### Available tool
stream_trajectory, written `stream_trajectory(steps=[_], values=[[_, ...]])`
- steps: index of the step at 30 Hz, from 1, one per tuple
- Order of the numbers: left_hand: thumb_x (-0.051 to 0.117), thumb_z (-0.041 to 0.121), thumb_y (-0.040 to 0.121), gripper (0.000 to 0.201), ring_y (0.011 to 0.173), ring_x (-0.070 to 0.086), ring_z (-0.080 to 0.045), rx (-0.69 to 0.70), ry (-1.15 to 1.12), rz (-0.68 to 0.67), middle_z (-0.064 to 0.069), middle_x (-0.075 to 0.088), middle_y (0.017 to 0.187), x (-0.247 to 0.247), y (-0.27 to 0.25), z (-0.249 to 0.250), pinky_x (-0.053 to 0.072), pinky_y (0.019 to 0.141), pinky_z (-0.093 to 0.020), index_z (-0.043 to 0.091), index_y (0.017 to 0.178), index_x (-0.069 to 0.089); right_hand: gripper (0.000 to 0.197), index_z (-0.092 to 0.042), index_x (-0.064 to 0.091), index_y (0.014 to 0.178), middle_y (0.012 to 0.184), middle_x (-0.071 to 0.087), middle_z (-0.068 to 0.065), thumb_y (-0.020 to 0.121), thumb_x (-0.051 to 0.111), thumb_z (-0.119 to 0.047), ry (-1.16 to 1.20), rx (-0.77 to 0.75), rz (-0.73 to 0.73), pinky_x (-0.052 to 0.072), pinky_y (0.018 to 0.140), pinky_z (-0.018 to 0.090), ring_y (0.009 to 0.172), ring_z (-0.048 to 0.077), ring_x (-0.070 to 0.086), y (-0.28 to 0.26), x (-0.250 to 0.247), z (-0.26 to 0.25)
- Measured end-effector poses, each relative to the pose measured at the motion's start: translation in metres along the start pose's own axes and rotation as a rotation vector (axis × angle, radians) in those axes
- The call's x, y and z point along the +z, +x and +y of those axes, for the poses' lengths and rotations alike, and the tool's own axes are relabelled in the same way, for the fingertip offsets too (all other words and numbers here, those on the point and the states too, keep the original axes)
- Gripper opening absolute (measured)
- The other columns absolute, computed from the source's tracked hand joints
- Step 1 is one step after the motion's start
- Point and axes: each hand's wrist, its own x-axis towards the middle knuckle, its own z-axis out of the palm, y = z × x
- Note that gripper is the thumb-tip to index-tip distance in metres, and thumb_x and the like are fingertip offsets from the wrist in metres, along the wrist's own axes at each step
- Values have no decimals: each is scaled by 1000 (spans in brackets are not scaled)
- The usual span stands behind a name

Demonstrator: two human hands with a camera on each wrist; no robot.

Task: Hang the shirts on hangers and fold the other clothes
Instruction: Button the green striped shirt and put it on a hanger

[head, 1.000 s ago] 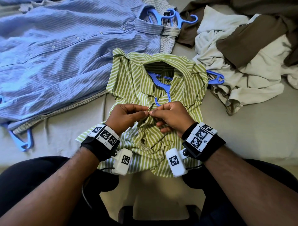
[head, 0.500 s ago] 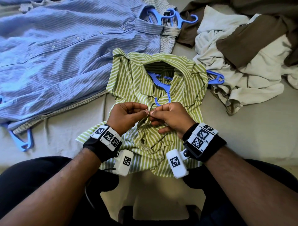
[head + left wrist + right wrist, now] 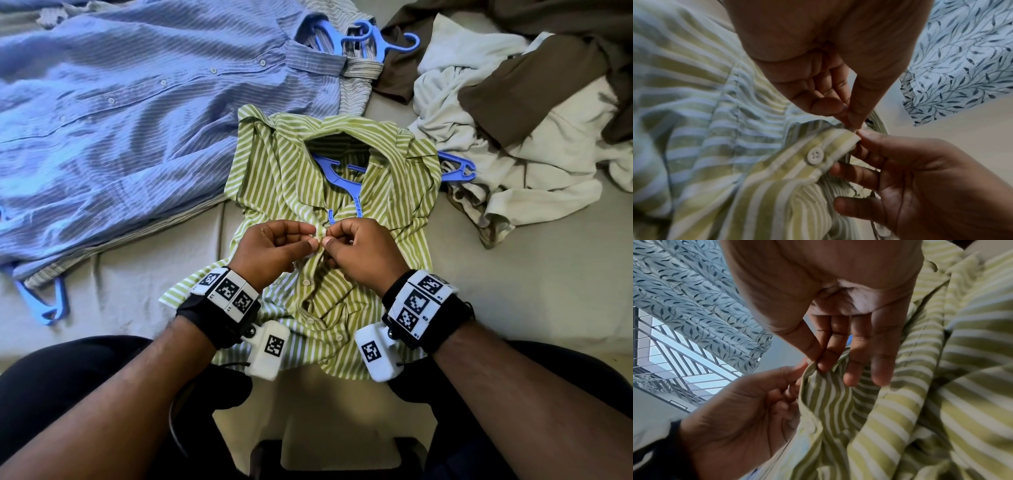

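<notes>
at the centre of the frame a green striped shirt (image 3: 294, 178) lies on the bed (image 3: 513, 284), a blue hanger (image 3: 342, 178) already inside its collar. my left hand (image 3: 274, 250) and right hand (image 3: 363, 250) each pinch one edge of its front, meeting at a button i judge is not yet fastened. upper left, a blue striped shirt (image 3: 137, 113) lies buttoned on its hanger. upper right, a heap of white and brown clothes (image 3: 513, 113) is still unfolded, so much remains.
</notes>
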Motion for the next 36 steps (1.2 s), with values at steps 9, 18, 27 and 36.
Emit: stream_trajectory(steps=[9, 18, 27, 36], values=[[67, 30, 82, 24, 69, 62, -13, 305, 496, -59, 11, 67, 88, -7, 5, -10, 53, 67, -26, 30, 103, 77, 7, -26, 74, 78, 77, 72, -7, 85, 73, -25, -320, -48, -288, 58, 72, 35, 77, 14, 69, -8, -2, -3], [57, 47, 100, 24, 98, 62, -16, 246, 1034, -51, 5, 62, 110, -2, 8, -42, 49, 82, -30, 27, 111, 66, 22, -24, 75, 76, 74, 72, -7, 83, 64, -42, -645, 7, -261, 59, 72, 35, 72, 16, 67, -5, 3, 11], [64, 58, 87, 31, 88, 65, -22, 30, 1026, 199, 2, 68, 92, -2, 20, -30, 54, 75, -34, 28, 93, 61, 22, -38, 75, 108, 96, 75, -5, 89, 68, -48, -824, -21, -29, 47, 68, 29, 94, 24, 70, -8, -4, 19], [81, 62, 67, 38, 87, 63, -12, 13, 1029, 202, 12, 65, 91, -11, 20, -23, 58, 78, -33, 32, 86, 66, 19, -31, 72, 95, 83, 73, -7, 89, 63, -47, -770, -117, 139, 43, 60, 29, 79, 23, 69, -2, 2, 9]])
